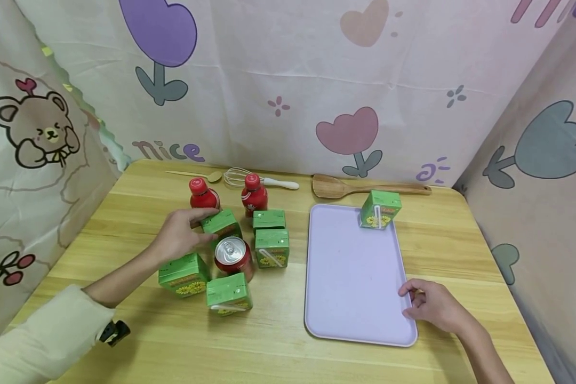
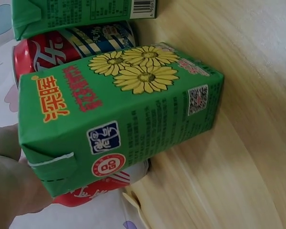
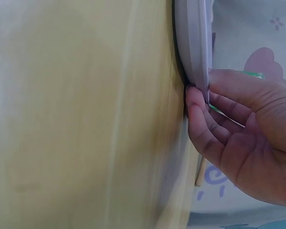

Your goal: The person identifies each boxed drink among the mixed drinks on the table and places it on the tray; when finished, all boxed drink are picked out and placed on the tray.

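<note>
My left hand [image 1: 177, 237] holds a green drink carton [image 1: 222, 224], its thumb on the near side and its fingers on the far side. That carton is hidden in the left wrist view, where a nearer green carton [image 2: 119, 114] with yellow flowers stands in front of my hand [image 2: 14, 176]. Right beside the held carton is a red soda can [image 1: 233, 256], with a red bottle [image 1: 205, 194] just behind. My right hand [image 1: 434, 305] pinches the right rim of a lilac tray [image 1: 355, 277]. In the right wrist view, its fingers [image 3: 205, 129] curl under the rim.
More green cartons [image 1: 271, 248] stand around the can. A second red bottle [image 1: 255, 197] is behind them. One carton [image 1: 380, 210] stands at the tray's far right corner. Along the back lie a yellow spoon [image 1: 197, 175], a whisk [image 1: 261, 180] and a wooden spatula [image 1: 365, 188].
</note>
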`<state>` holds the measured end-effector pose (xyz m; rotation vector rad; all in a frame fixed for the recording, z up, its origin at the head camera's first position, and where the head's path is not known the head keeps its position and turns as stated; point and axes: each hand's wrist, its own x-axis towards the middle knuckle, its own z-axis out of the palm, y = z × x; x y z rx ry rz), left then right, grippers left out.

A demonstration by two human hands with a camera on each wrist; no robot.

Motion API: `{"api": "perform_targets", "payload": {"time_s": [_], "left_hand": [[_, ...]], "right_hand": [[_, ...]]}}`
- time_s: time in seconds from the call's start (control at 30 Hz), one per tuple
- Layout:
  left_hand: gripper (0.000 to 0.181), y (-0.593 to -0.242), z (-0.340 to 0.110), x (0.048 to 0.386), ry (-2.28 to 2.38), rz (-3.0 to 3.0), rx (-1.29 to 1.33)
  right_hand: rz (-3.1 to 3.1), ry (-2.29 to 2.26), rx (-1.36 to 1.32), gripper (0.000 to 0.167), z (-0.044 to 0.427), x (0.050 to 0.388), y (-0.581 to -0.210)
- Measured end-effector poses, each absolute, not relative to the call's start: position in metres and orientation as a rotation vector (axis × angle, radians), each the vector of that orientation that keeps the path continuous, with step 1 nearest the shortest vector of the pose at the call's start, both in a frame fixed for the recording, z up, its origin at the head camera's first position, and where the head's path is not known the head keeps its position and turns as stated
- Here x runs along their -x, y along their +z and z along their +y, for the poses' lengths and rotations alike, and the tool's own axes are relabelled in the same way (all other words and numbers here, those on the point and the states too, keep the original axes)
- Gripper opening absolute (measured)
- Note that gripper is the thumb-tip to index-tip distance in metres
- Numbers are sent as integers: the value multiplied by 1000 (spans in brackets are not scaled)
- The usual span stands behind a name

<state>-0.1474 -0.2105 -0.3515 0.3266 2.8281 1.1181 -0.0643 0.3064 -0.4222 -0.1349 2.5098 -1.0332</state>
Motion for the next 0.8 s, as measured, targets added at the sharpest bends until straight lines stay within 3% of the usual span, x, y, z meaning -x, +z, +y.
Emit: {"api": "perform_targets", "payload": {"time_s": [0.8], "left_hand": [[50, -326, -211, 145, 1156, 2806, -261]], "right_hand": [[2531, -1018, 129, 32, 306, 63, -422]]}}
